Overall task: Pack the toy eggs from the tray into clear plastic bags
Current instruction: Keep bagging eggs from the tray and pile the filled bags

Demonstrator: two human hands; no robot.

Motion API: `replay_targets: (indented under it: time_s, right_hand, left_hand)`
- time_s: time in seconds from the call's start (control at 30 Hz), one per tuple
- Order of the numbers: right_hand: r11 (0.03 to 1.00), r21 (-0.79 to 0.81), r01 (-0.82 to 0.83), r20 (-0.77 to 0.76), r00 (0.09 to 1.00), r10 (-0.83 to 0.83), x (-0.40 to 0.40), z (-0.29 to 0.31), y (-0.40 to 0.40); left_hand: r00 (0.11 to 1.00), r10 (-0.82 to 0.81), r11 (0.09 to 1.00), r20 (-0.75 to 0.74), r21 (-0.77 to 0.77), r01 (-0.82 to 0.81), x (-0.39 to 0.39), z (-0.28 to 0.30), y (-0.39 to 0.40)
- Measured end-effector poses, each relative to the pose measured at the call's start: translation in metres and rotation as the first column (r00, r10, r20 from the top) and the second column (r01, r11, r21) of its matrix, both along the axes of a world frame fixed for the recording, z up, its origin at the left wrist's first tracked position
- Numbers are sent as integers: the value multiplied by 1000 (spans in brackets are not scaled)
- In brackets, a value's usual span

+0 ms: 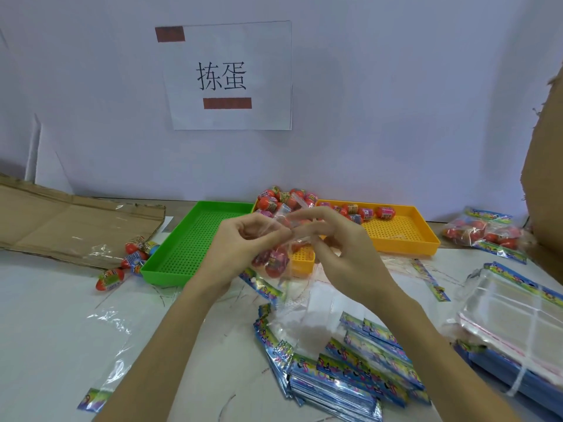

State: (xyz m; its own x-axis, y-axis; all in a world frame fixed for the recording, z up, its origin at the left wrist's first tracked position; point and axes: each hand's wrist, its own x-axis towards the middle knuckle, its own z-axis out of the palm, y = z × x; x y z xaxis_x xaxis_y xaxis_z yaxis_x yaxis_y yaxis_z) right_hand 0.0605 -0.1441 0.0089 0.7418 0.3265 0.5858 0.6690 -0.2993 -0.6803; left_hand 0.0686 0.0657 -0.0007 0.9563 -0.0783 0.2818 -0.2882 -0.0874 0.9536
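Head view, from largest to smallest: a white bench (54, 315) runs across the frame under a pale wall that carries a paper sign (228, 76). Flattened cardboard (61, 226) lies at the far left. A green tray (195, 239) sits just beside an orange tray (396, 236), which holds a heap of red toy eggs (286, 199) at its far end. A stack of clear bags (515, 318) lies at the right, and a pile of colourful header bags (350, 373) lies near the front edge. A filled bag of eggs (487, 233) rests at the far right. A few loose eggs (134, 251) lie left of the green tray. Above the trays, the left hand (240, 248) and the right hand (338, 248) hold a clear plastic bag (274, 260) with red eggs hanging inside it. Both hands' fingers are pinched on the bag's top edge.
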Motion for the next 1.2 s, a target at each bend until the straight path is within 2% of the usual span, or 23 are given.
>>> replay_targets:
  time_s: [0.13, 0.23, 0.3, 0.37, 0.47, 0.57, 0.63, 0.73, 0.83, 1.03, 1.2]
  right_hand:
    - [937, 350, 3, -142, 989, 50, 2, 0, 4]
    - [912, 407, 58, -178, 984, 17, 0, -5, 8]
    - [948, 289, 134, -57, 991, -122, 1, -10, 9]
    - [953, 208, 219, 55, 970, -235, 5, -15, 10]
    - [966, 154, 210, -66, 977, -202, 12, -22, 13]
    - [989, -137, 56, -234, 968, -87, 17, -32, 20]
    - [944, -330, 10, -199, 977, -79, 23, -40, 27]
    - [846, -529, 63, -89, 988, -129, 27, -50, 42]
    - [815, -567, 117, 5, 990, -139, 28, -59, 48]
    - [823, -552, 137, 41, 990, -137, 30, -61, 46]
    - [753, -633, 178, 96, 984, -152, 26, -62, 51]
  left_hand:
    - [991, 134, 986, -5, -103, -133, 3, -2, 4]
    - [990, 134, 988, -37, -75, -137, 5, -3, 4]
    - [992, 98, 995, -80, -20, -100, 5, -3, 6]
    - [984, 131, 991, -118, -10, -133, 5, -4, 8]
    - [953, 263, 953, -153, -111, -281, 7, -6, 10]
    - [904, 387, 872, -183, -246, -423, 10, -6, 13]
    - [870, 472, 834, -141, -249, -493, 11, -8, 16]
    - [830, 550, 790, -91, -264, -553, 13, -8, 18]
    - [818, 571, 778, -67, -274, -566, 15, -9, 18]
    - [832, 552, 798, -49, -259, -544, 14, -8, 14]
    - [850, 526, 826, -9, -232, -514, 11, -7, 10]
